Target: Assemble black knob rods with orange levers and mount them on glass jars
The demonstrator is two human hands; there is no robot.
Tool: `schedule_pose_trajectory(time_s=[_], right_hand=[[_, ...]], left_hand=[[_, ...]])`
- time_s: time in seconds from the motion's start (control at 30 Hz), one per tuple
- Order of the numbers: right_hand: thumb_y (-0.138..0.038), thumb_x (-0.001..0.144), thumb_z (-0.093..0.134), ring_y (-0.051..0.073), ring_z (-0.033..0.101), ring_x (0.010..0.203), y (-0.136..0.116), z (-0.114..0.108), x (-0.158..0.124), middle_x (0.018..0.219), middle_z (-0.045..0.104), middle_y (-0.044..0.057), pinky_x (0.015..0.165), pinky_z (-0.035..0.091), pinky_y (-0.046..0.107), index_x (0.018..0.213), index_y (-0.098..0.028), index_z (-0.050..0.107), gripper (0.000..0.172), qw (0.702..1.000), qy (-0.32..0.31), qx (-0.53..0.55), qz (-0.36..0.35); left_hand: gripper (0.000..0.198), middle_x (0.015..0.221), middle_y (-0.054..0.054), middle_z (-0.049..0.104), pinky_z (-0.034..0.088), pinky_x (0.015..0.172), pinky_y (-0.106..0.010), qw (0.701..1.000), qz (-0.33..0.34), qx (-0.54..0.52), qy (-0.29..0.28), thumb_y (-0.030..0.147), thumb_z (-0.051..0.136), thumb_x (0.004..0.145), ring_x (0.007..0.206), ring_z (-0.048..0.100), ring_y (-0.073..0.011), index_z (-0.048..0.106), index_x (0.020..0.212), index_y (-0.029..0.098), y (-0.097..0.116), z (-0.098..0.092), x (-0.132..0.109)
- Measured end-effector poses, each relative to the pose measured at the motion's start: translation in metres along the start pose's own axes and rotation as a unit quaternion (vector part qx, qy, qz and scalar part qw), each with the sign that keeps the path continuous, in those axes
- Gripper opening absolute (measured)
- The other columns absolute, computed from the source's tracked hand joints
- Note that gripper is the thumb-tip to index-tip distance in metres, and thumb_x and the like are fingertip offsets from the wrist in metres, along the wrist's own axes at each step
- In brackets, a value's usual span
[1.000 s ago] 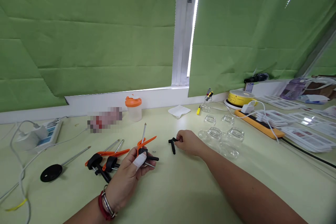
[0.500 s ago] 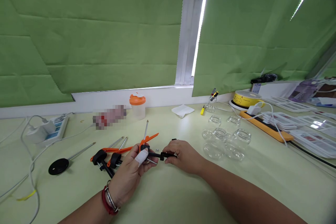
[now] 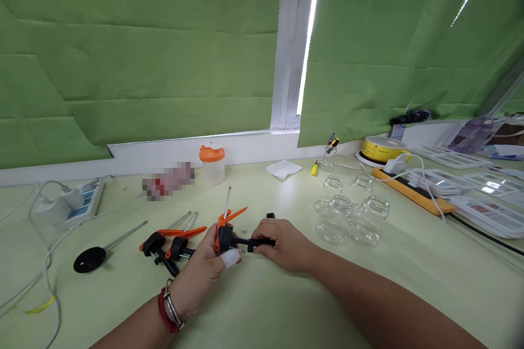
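Note:
My left hand (image 3: 202,272), with a white-wrapped thumb, is closed round a black-and-orange device (image 3: 225,237) whose thin metal rod points upward. A black bar runs rightward from its hub to a black end piece (image 3: 262,242), which the fingers of my right hand (image 3: 286,240) grip. The fingertips partly hide that piece. Left of my hands lie two similar black-and-orange devices (image 3: 154,244) with orange arms and metal rods. Further left rests a round black base (image 3: 90,259) with a metal rod attached. Tiny metal parts (image 3: 244,232) lie on the table behind the bar.
Several clear glass jars (image 3: 333,227) stand on the right, with screwdrivers (image 3: 328,154) in one behind them. An orange power strip (image 3: 413,192) and white trays lie beyond. An orange-lidded cup (image 3: 213,164), white paper (image 3: 284,169) and a left power strip (image 3: 88,204) with cables are at the back.
The left thumb has moved down off the hub, so more of the black hub shows. The black end piece has turned slightly in my right hand. The view has shifted a little.

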State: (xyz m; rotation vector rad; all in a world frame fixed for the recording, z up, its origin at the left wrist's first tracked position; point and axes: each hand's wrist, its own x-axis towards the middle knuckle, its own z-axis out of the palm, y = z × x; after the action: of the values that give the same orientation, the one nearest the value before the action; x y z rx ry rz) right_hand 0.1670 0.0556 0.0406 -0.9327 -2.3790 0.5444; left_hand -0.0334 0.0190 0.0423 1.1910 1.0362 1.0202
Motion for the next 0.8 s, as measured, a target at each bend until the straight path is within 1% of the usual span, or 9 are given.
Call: schedule_pose_trajectory(time_s=[0.1,0.2,0.3,0.4,0.53,0.63,0.7,0.77,0.8], right_hand=[[-0.022,0.079,0.058,0.015,0.056,0.079,-0.001,0.003,-0.001,0.085,0.062,0.003,0.070,0.043,0.025,0.090,-0.018,0.064,0.013,1.000,0.002,0.005,-0.006],[-0.022,0.078,0.059,0.015,0.056,0.079,-0.003,0.006,-0.002,0.085,0.062,0.003,0.070,0.042,0.025,0.089,-0.018,0.063,0.012,1.000,0.000,0.009,0.002],[-0.021,0.078,0.058,0.013,0.054,0.070,-0.006,0.009,-0.003,0.078,0.062,0.001,0.064,0.039,0.022,0.088,-0.019,0.062,0.011,0.999,-0.022,0.023,0.034],[-0.020,0.079,0.055,0.010,0.048,0.060,-0.010,0.011,-0.005,0.070,0.059,-0.003,0.056,0.034,0.020,0.087,-0.020,0.061,0.010,0.996,-0.039,0.038,0.068],[-0.019,0.079,0.053,0.009,0.044,0.057,-0.011,0.013,-0.004,0.067,0.055,-0.004,0.053,0.032,0.019,0.083,-0.020,0.059,0.008,0.995,-0.032,0.053,0.076],[-0.019,0.080,0.051,0.010,0.047,0.060,-0.011,0.016,-0.004,0.069,0.057,-0.003,0.055,0.034,0.019,0.085,-0.020,0.059,0.009,0.996,-0.024,0.054,0.070],[-0.019,0.080,0.050,0.011,0.051,0.063,-0.010,0.018,-0.005,0.075,0.061,-0.002,0.058,0.037,0.020,0.094,-0.021,0.059,0.016,0.997,-0.017,0.050,0.059],[-0.017,0.081,0.049,0.013,0.056,0.072,-0.010,0.020,-0.006,0.087,0.064,0.001,0.064,0.040,0.022,0.106,-0.022,0.057,0.027,0.998,-0.008,0.054,0.031],[-0.016,0.082,0.048,0.014,0.057,0.077,-0.010,0.020,-0.006,0.093,0.065,0.002,0.068,0.041,0.023,0.111,-0.023,0.055,0.031,0.998,-0.003,0.060,0.015]], left_hand=[[0.029,0.090,0.000,0.056,0.042,0.078,-0.031,0.999,0.027,0.004,0.016,0.021,0.066,0.070,0.081,0.054,-0.0151,0.053,0.096,0.022,0.000,0.002,0.001],[0.030,0.089,0.002,0.054,0.044,0.074,-0.030,0.999,0.036,0.005,0.026,0.022,0.067,0.070,0.075,0.053,-0.0136,0.051,0.095,0.022,-0.001,0.005,0.000],[0.032,0.085,0.002,0.053,0.045,0.067,-0.028,0.999,0.037,0.025,0.024,0.023,0.067,0.070,0.067,0.051,-0.0118,0.049,0.096,0.022,-0.001,0.006,-0.001],[0.033,0.084,0.002,0.053,0.042,0.061,-0.025,0.998,0.034,0.035,0.030,0.023,0.067,0.070,0.066,0.049,-0.0111,0.049,0.098,0.022,-0.002,0.007,-0.002],[0.036,0.086,0.003,0.053,0.037,0.059,-0.022,0.998,0.014,0.024,0.049,0.022,0.067,0.070,0.068,0.047,-0.0105,0.048,0.101,0.023,-0.006,0.006,0.000],[0.037,0.086,0.003,0.053,0.037,0.059,-0.023,0.999,0.011,0.019,0.044,0.022,0.065,0.071,0.065,0.046,-0.0098,0.047,0.102,0.024,-0.008,0.005,0.001],[0.037,0.086,0.002,0.054,0.037,0.058,-0.023,0.999,0.016,0.017,0.036,0.021,0.064,0.072,0.065,0.047,-0.0105,0.047,0.105,0.024,-0.009,0.005,0.001],[0.037,0.090,0.001,0.055,0.039,0.062,-0.024,0.999,0.027,0.019,0.032,0.021,0.062,0.073,0.071,0.050,-0.0123,0.046,0.107,0.024,-0.008,0.006,-0.001],[0.038,0.095,0.000,0.056,0.041,0.067,-0.025,0.999,0.034,0.021,0.032,0.020,0.062,0.074,0.077,0.052,-0.0136,0.046,0.109,0.025,-0.006,0.006,-0.002]])
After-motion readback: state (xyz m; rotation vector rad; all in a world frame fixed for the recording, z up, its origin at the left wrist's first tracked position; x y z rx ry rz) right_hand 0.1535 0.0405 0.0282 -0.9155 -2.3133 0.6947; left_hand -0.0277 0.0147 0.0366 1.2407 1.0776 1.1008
